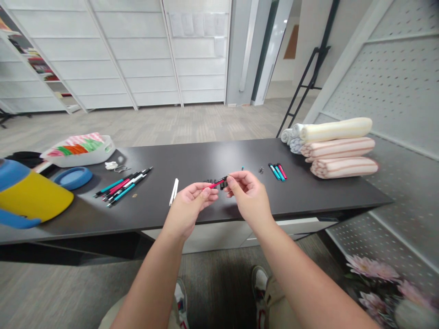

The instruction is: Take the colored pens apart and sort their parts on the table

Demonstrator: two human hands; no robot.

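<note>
My left hand (194, 197) and my right hand (245, 189) meet over the front middle of a dark table (206, 157). Between them is a thin red pen part (216, 183): the left fingers pinch its lower end, the right fingertips pinch its black tip end. Small black pieces lie on the table just behind it. A pair of white refill tubes (174, 191) lies left of my left hand. Further left is a fanned bunch of pens (122, 185), teal, red and black. Behind my right hand lie short teal and pink pen barrels (278, 171).
Rolled and folded striped towels (338, 147) are stacked at the table's right end. At the left stand a white tray of coloured items (80, 151), a blue lid (72, 177) and a yellow and blue container (29, 194). Pink flowers (377, 274) show at the lower right.
</note>
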